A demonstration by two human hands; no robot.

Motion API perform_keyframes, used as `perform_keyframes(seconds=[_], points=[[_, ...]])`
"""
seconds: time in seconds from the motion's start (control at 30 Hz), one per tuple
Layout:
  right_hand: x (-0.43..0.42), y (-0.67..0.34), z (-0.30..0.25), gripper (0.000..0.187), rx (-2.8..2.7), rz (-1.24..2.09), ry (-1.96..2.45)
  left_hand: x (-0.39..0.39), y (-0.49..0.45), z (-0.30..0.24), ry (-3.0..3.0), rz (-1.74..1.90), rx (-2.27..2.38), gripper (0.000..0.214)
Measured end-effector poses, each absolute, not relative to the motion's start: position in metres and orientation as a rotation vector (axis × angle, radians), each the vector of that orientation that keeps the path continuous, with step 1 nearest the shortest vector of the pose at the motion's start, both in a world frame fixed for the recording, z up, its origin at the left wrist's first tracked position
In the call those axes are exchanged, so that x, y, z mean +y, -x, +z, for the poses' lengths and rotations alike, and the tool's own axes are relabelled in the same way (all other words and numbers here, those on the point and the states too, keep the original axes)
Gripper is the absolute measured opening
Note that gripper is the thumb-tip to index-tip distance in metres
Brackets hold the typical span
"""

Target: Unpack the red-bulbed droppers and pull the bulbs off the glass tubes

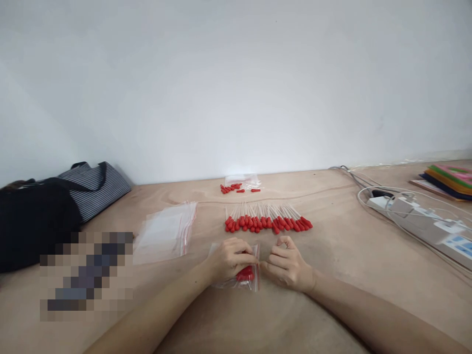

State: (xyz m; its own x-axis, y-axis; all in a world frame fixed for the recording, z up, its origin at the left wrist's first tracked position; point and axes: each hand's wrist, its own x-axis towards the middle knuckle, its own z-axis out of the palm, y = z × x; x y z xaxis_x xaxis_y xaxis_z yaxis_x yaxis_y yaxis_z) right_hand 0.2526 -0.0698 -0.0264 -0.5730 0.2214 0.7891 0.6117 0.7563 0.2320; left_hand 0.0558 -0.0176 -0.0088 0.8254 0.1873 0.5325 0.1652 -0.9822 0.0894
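Observation:
My left hand [230,258] and my right hand [285,265] meet over a small clear zip bag [243,279] with a red seal strip, lying on the wooden table. Both hands pinch its top edge, fingers curled. Red-capped pieces show inside the bag. Just beyond the hands lies a row of several thin white sticks with red caps [267,220]. Farther back sit loose red caps [236,188] beside another small clear bag [243,179].
A stack of empty zip bags [165,231] lies to the left. A striped bag [94,187] and dark cloth [33,221] sit far left. Power strips with cables [424,219] run along the right; coloured sheets [448,179] lie at the far right.

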Motion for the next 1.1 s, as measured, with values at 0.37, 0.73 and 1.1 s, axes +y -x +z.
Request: perform_keyframes(seconds=[0.37,0.73,1.1], points=[[-0.070,-0.253,-0.026,0.019,-2.144,-0.597,0.612,-0.019,-0.058,-0.004,-2.979,0.851,0.259,0.024],[-0.067,-0.251,-0.018,0.015,-2.222,-0.616,0.614,-0.020,-0.058,-0.005,-2.994,0.854,0.250,0.029],[-0.065,-0.249,-0.019,0.022,-2.266,-0.550,0.622,-0.021,-0.059,-0.002,-2.966,0.890,0.233,0.031]])
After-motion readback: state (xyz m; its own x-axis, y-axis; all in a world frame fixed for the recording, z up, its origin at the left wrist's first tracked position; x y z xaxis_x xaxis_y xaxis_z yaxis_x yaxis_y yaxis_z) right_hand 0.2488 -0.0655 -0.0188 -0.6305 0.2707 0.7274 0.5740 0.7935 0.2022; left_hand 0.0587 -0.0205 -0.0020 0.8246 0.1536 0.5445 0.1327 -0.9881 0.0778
